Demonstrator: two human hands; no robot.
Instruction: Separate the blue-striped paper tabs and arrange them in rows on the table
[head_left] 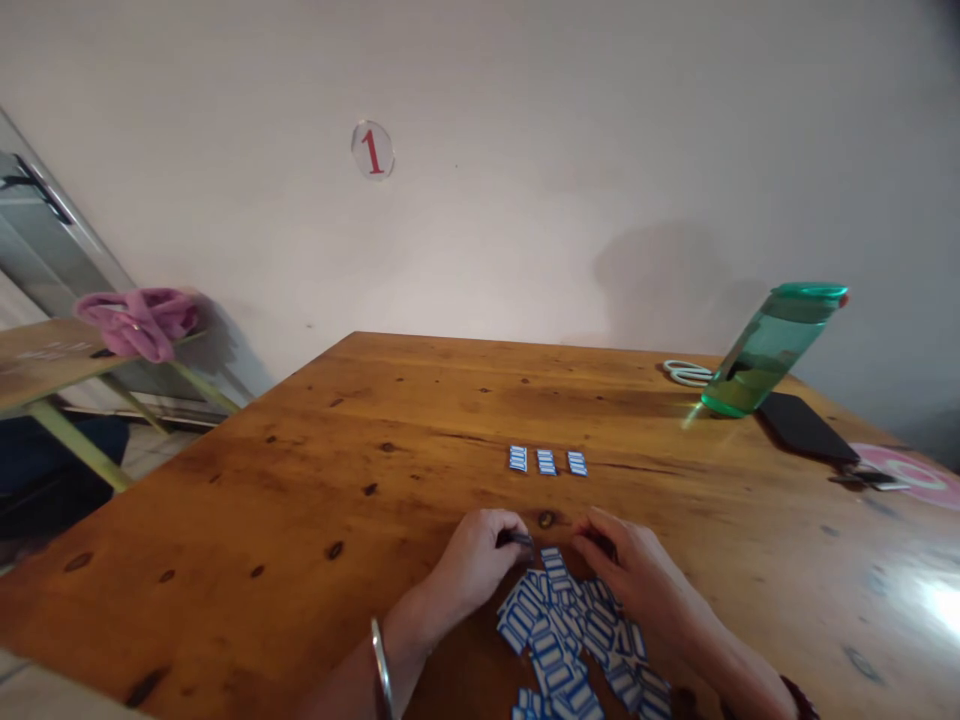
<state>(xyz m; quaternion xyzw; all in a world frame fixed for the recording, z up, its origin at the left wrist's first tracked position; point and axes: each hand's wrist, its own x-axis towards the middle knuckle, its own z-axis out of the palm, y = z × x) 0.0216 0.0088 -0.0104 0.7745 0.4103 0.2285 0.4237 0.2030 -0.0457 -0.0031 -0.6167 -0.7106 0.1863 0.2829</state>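
A loose heap of small blue-and-white cards [559, 630] lies on the wooden table between my hands. My left hand [487, 555], at the heap's upper left edge, is closed with thumb and finger pinching a small card [516, 539] that is seen nearly edge-on and looks dark. Across from it, my right hand [626, 560] is curled over the heap's upper right edge, fingertips pressed together; whatever they hold, if anything, is hidden. Beyond both hands, three small stacks of the same cards sit in a row: left stack [518, 458], middle stack [546, 462], right stack [577, 463].
A green bottle [776, 350] stands at the far right, beside a white coiled cable [686, 373] and a black phone-like slab [806, 428]. A pink round mat [911, 472] with keys lies at the right edge. Left, a pink cloth [139, 320] rests on another table [45, 365].
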